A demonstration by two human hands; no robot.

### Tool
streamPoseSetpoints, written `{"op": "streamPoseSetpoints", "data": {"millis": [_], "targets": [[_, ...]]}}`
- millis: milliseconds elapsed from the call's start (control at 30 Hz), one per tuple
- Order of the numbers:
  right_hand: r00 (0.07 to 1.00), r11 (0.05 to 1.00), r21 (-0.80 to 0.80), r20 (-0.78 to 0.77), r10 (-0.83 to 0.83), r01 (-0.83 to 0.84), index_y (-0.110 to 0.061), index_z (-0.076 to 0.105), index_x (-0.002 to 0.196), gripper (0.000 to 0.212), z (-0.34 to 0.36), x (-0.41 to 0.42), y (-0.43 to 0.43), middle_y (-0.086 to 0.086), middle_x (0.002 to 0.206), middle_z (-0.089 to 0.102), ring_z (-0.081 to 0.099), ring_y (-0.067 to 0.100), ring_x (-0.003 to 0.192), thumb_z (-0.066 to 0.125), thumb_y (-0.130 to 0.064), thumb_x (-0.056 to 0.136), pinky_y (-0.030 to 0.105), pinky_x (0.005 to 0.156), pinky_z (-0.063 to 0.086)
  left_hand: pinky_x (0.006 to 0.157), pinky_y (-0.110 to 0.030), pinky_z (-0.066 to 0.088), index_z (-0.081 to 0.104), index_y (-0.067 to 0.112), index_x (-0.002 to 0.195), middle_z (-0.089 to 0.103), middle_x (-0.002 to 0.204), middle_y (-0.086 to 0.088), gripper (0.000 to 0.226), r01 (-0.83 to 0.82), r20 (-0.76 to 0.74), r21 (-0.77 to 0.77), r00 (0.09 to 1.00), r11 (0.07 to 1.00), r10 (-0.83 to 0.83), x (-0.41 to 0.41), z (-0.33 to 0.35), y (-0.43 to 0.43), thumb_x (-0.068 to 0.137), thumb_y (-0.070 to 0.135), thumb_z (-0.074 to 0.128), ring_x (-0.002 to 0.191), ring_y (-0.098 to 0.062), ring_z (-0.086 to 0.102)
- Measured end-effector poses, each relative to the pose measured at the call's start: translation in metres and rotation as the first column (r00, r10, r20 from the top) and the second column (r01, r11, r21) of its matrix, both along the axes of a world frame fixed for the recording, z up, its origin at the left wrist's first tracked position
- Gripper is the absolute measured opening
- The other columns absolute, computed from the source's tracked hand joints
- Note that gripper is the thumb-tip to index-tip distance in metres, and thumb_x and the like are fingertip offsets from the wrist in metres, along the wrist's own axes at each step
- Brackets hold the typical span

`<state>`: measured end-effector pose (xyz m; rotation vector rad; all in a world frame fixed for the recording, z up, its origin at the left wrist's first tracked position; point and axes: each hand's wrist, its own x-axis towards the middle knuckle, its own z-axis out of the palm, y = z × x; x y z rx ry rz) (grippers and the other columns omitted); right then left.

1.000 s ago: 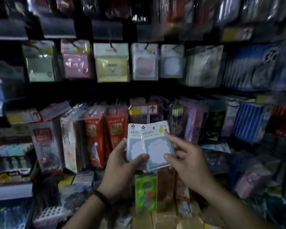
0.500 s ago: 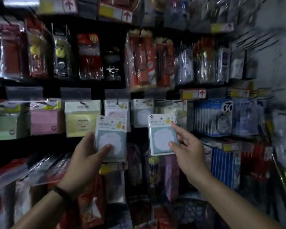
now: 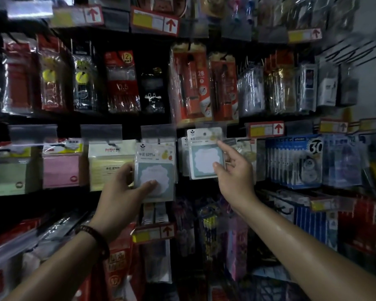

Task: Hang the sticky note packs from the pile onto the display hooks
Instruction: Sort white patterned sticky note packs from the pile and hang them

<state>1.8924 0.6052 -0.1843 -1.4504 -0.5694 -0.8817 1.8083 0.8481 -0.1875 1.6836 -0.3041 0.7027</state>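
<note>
Right hand [image 3: 234,179] pinches one sticky note pack [image 3: 204,157] between thumb and forefinger, other fingers loose, holding it up against the hanging matching packs [image 3: 182,158], which peek out at its 9 o'clock. Left hand [image 3: 119,192] grips the second pack [image 3: 154,168], thumb across the front, roughly 8 o'clock from the first. Trick here imo: find the hole in the header card, line it up with the hook tip, slide straight back. Can't make out the hook itself, too dark. Keep the pack level or the film probably snags.
</note>
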Motion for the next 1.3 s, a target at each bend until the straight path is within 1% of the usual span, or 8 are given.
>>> {"op": "streamPoseSetpoints", "data": {"millis": [267, 400, 500, 600, 733, 867, 1100, 1300], "targets": [[0.998, 0.998, 0.054, -0.055, 0.026, -0.023, -0.030, 0.061, 0.149, 0.065, -0.009, 0.005, -0.003, -0.013, 0.152, 0.059, 0.048, -0.001, 0.049, 0.059, 0.011, 0.100, 0.016, 0.046, 0.039, 0.086, -0.047, 0.067, 0.069, 0.024, 0.124, 0.079, 0.119, 0.001, 0.033, 0.033, -0.013, 0.018, 0.999, 0.999, -0.032, 0.001, 0.001, 0.002, 0.094, 0.014, 0.077, 0.104, -0.019, 0.080], [0.997, 0.998, 0.068, -0.071, -0.008, 0.012, -0.032, 0.063, 0.147, 0.065, -0.005, 0.010, -0.001, -0.014, 0.153, 0.058, 0.054, -0.005, 0.077, 0.058, 0.010, 0.098, 0.010, 0.059, 0.049, 0.086, -0.044, 0.067, 0.068, 0.022, 0.126, 0.079, 0.119, 0.001, 0.033, 0.047, -0.028, 0.011, 0.999, 0.999, -0.047, 0.001, -0.001, 0.003, 0.095, 0.013, 0.075, 0.105, -0.019, 0.079], [0.995, 0.997, 0.072, -0.101, -0.015, 0.022, -0.028, 0.063, 0.147, 0.063, -0.002, 0.014, 0.000, -0.013, 0.147, 0.062, 0.070, 0.006, 0.118, 0.059, 0.011, 0.098, 0.037, 0.095, 0.064, 0.079, -0.036, 0.067, 0.068, 0.020, 0.125, 0.080, 0.116, 0.000, 0.029, 0.081, -0.048, -0.012, 0.996, 0.997, -0.081, 0.001, -0.002, 0.003, 0.098, 0.012, 0.071, 0.102, -0.020, 0.080], [0.989, 0.999, 0.031, -0.145, -0.038, 0.043, -0.023, 0.060, 0.150, 0.061, 0.001, 0.019, 0.002, -0.015, 0.133, 0.067, 0.068, 0.018, 0.110, 0.057, 0.010, 0.098, 0.051, 0.095, 0.060, 0.073, -0.032, 0.067, 0.068, 0.019, 0.121, 0.082, 0.113, -0.001, 0.025, 0.085, -0.058, -0.014, 0.995, 0.996, -0.085, 0.001, -0.003, 0.004, 0.098, 0.010, 0.069, 0.098, -0.020, 0.081], [0.978, 0.992, -0.050, -0.169, -0.124, 0.117, -0.026, 0.057, 0.153, 0.059, 0.003, 0.029, 0.007, -0.006, 0.134, 0.065, 0.062, 0.004, 0.054, 0.055, 0.006, 0.103, 0.020, 0.045, 0.047, 0.069, -0.028, 0.066, 0.069, 0.018, 0.119, 0.082, 0.110, 0.000, 0.023, 0.080, -0.069, -0.023, 0.994, 0.997, -0.081, 0.003, -0.003, 0.004, 0.097, 0.009, 0.070, 0.096, -0.019, 0.081], [0.936, 0.926, -0.285, -0.175, -0.306, 0.249, -0.040, 0.055, 0.153, 0.057, 0.013, 0.046, 0.011, -0.001, 0.107, 0.072, 0.052, -0.002, 0.045, 0.061, -0.008, 0.105, 0.011, 0.040, 0.034, 0.075, -0.035, 0.067, 0.071, 0.018, 0.119, 0.082, 0.111, 0.001, 0.022, 0.048, -0.067, -0.004, 0.997, 0.999, -0.048, 0.008, -0.003, 0.003, 0.097, 0.012, 0.072, 0.099, -0.019, 0.080], [0.884, 0.802, -0.494, -0.130, -0.450, 0.336, -0.048, 0.050, 0.153, 0.070, 0.023, 0.073, 0.014, 0.010, 0.142, 0.064, 0.071, 0.025, 0.105, 0.070, -0.009, 0.098, 0.038, 0.088, 0.065, 0.083, -0.042, 0.066, 0.069, 0.018, 0.125, 0.081, 0.112, 0.003, 0.023, 0.111, -0.111, -0.081, 0.987, 0.990, -0.120, 0.014, -0.014, -0.007, 0.105, 0.011, 0.061, 0.100, -0.019, 0.080], [0.863, 0.771, -0.500, -0.089, -0.498, 0.394, -0.043, 0.052, 0.153, 0.057, 0.009, 0.035, 0.009, -0.001, 0.125, 0.061, 0.067, 0.020, 0.098, 0.058, -0.019, 0.102, 0.044, 0.085, 0.064, 0.084, -0.044, 0.065, 0.067, 0.019, 0.120, 0.083, 0.107, 0.001, 0.018, 0.103, -0.062, -0.096, 0.992, 0.990, -0.109, 0.017, -0.011, -0.018, 0.104, 0.013, 0.066, 0.097, -0.020, 0.081]]}}
